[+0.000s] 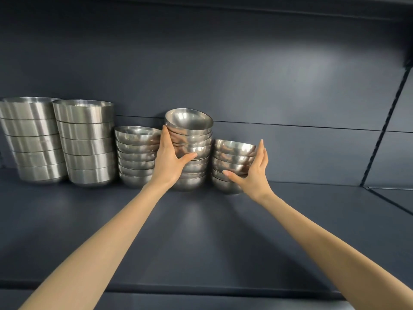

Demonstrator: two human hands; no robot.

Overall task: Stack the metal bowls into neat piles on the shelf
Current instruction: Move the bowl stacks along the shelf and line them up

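Reaching onto a dark shelf [201,231], a person clasps two piles of metal bowls at once. The left hand [169,157] grips the tall pile [194,173] at mid-height, fingers pressed together and running up its left flank, thumb spread wide across its front. That pile's top bowl [190,120] sits tilted, its mouth tipped toward the camera, out of line with the nested bowls beneath it.

Just right of the tall pile, very close to it, stands a short pile [234,151] with its bowls sitting level. The right hand [252,173] holds it from the far side, fingers together and pointing straight up past the rim, thumb stretched across the lower front. Whether those fingertips actually press the metal is hard to tell from this angle.

Just left of the tall pile, partly behind the left hand, is a third pile [136,155] of the same round bowls. Farther left again, in the same row, two stacks of big bowls [85,142] stand side by side.
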